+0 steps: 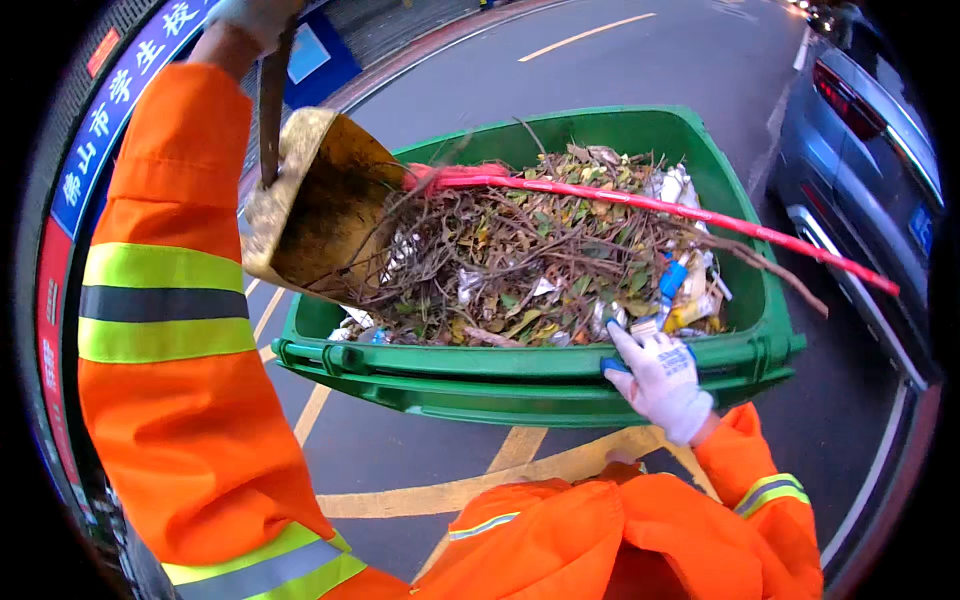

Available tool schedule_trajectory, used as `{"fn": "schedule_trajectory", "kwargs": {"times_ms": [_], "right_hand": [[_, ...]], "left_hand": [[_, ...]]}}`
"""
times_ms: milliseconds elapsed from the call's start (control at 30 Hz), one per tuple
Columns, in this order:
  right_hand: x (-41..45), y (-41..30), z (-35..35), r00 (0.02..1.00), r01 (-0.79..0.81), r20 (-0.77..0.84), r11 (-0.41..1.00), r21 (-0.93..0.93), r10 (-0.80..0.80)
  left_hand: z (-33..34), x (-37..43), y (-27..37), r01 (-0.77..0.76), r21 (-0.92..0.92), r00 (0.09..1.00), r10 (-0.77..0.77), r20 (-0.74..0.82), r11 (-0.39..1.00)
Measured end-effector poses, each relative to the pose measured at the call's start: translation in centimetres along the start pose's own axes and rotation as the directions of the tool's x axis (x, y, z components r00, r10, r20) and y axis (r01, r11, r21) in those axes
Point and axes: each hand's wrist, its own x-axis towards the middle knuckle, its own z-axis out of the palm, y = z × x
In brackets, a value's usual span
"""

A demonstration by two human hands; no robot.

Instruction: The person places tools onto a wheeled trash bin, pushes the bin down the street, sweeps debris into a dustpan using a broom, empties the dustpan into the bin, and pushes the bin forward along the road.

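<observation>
My left hand (259,19), in a pale glove and partly cut off by the top edge, grips the handle (271,112) of a worn yellow dustpan (341,202). The pan is tilted over the left side of a green wheeled bin (555,411), its mouth facing the debris. Twigs bridge the pan and the heap of leaves and litter (517,255) in the bin. On the bin's near edge, my right hand (664,375), in a white glove with blue fingertips, holds the rim. A red-handled broom (660,204) lies across the heap, its handle jutting past the right wall.
A blue-grey car (862,157) stands close on the right. Asphalt with yellow lines (517,446) lies under and around the bin. A storefront with a blue sign (120,86) bearing writing runs along the left. One long branch (780,274) sticks out over the bin's right wall.
</observation>
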Motion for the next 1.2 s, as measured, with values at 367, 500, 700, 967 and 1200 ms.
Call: {"fn": "schedule_trajectory", "kwargs": {"times_ms": [367, 500, 700, 967, 1200], "right_hand": [[0.3, -2.7, 3.3, 0.945, -0.295, -0.204, 0.936, -0.19, 0.256], [0.2, -4.2, 4.6, 0.887, -0.349, -0.391, 0.911, -0.219, 0.245], [0.3, -4.7, 7.0, 0.753, -0.434, -0.608, 0.884, -0.173, 0.251], [-0.6, -4.1, 7.1, 0.697, -0.518, -0.652, 0.839, -0.17, 0.298], [0.4, -4.8, 6.9, 0.706, -0.569, -0.567, 0.817, -0.096, 0.425]], "left_hand": [[-8.6, -1.9, 0.9, -0.386, 0.18, 0.923, 0.382, 0.057, 0.905], [-19.5, -9.6, -3.5, 0.056, 0.37, 0.796, 0.183, -0.577, 0.927], [-19.2, -33.5, -7.1, 0.548, -0.291, -0.065, -0.308, -0.949, 0.784], [-5.6, -52.9, -3.8, 0.791, -0.177, 0.148, -0.464, -0.874, 0.586], [0.1, -50.1, -5.1, 0.766, 0.343, 0.618, -0.473, -0.628, 0.544]]}}
